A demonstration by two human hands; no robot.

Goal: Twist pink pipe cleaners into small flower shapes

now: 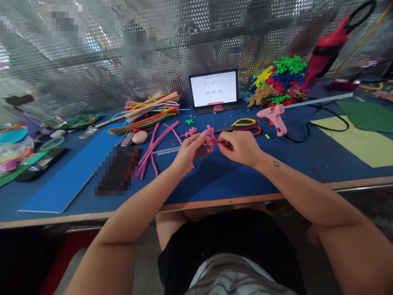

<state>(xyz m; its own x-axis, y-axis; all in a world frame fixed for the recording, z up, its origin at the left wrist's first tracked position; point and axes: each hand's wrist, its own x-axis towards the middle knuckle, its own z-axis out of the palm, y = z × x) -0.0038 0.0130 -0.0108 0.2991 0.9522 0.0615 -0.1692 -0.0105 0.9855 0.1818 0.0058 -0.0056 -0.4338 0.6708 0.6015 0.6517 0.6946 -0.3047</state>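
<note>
Above the blue table, my left hand (190,152) pinches a small pink pipe-cleaner flower (210,132) with several looped petals. My right hand (239,146) is closed with thumb and finger on the lower right side of the same pink piece. Just behind lie scissors (242,123) with one yellow and one red handle loop. Another pink pipe-cleaner piece (190,131) rests behind my left fingers. Left of that hand, several loose pink pipe cleaners (152,149) cross each other, near clear glue sticks (167,150).
A bundle of coloured pipe cleaners (153,108) lies back left, and a tablet (214,90) showing a timer stands behind. To the right are a pink glue gun (276,119) with its cord and a pile of colourful pipe-cleaner shapes (279,82). A blue board (70,172) lies left.
</note>
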